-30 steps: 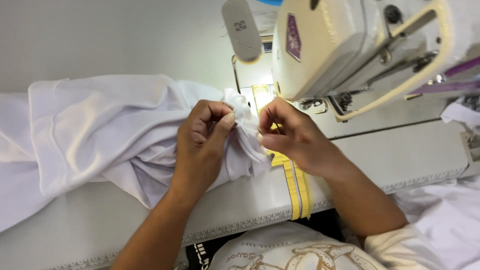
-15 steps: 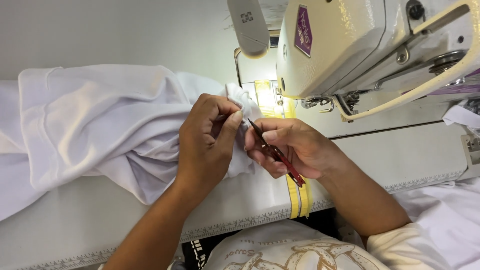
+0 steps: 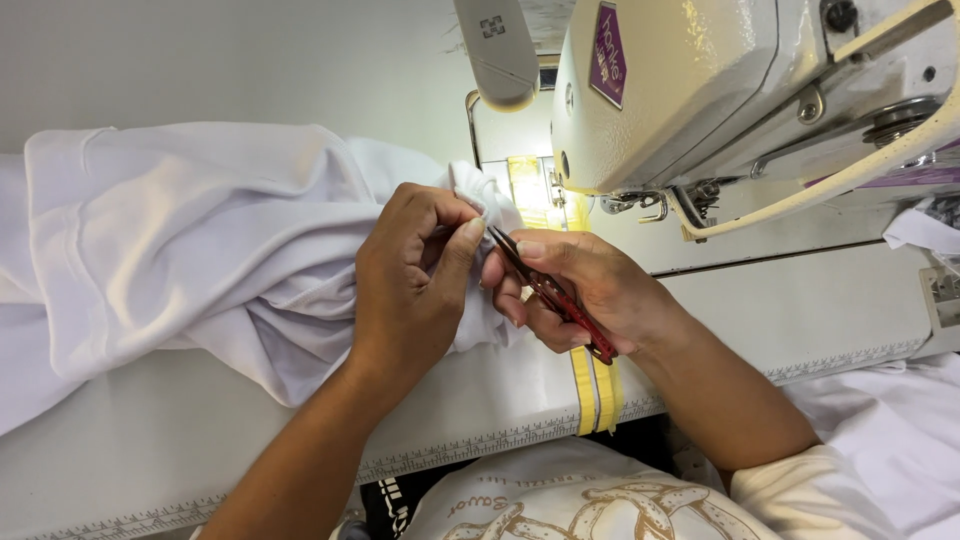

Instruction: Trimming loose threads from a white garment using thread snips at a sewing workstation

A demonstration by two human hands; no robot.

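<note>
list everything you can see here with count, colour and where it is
garment: 1, white, bunched on the table at left, one edge pinched up
thread snips: 1, red handle, dark blades, tips at the pinched edge
sewing machine: 1, cream, top right
table: 1, pale grey, ruler marks along the near edge
tape strips: 2, yellow, across the table's front edge
left hand: 1, pinching the garment
right hand: 1, holding the thread snips

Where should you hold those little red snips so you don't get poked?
Probably by the red handle end of the thread snips, coming from the right, as the right hand does. The dark pointed tips aim up-left at the white cloth pinched by the left hand, so that end is best avoided.
</note>
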